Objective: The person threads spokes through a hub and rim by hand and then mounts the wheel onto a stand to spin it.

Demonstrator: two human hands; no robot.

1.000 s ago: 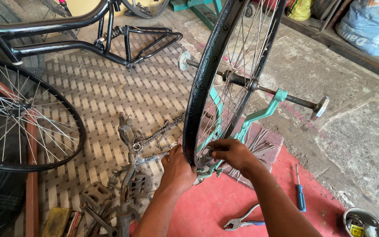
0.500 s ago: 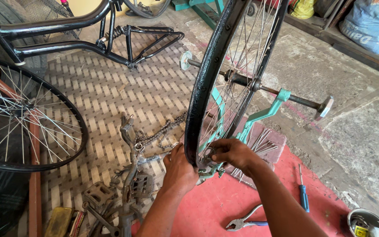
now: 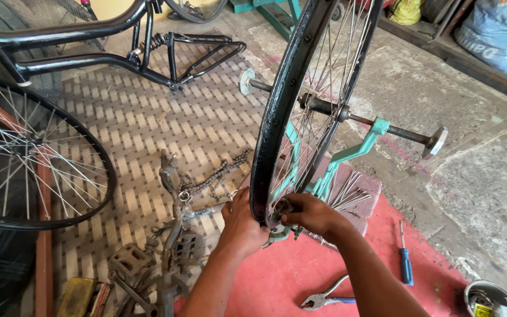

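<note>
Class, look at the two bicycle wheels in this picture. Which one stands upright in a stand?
The black-rimmed wheel in the middle, mounted on the turquoise stand and touched by both hands. The other wheel lies at the left on the woven mat.

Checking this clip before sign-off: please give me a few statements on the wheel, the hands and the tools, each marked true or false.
1. Both hands are at the bottom of the black wheel rim: left hand, right hand. True.
2. The wheel sits on a red stand. False: the stand is teal.
3. The blue-handled screwdriver lies on the red mat. True.
4. The right hand holds the pliers. False: they lie on the mat.
5. A bicycle chain lies on the woven mat. True.
</note>
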